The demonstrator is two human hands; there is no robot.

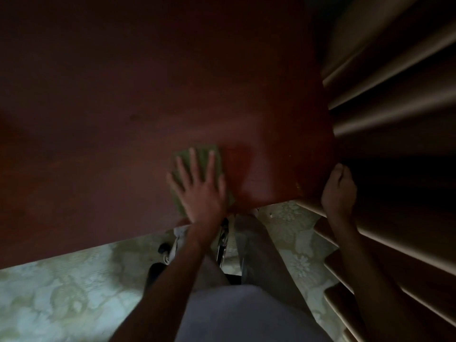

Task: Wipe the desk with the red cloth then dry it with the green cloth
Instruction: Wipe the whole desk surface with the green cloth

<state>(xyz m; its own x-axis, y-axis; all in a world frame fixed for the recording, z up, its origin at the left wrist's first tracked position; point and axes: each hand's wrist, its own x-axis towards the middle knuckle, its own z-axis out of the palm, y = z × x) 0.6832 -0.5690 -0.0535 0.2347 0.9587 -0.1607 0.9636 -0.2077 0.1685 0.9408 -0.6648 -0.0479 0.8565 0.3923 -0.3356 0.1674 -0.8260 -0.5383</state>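
Observation:
The green cloth [197, 154] lies folded on the dark red-brown desk [123, 107], close to the front edge and right of the middle. My left hand [199, 191] presses flat on it with the fingers spread and straight, covering most of the cloth. My right hand [339, 191] sits at the desk's right edge near the front corner, fingers curled over that edge. No red cloth shows anywhere. The picture is dim and slightly blurred.
Beige pleated curtains [394, 82] hang right against the desk's right side, behind my right hand. Below the front edge lie a pale patterned floor [61, 292], my legs and a wheeled chair base [162, 250].

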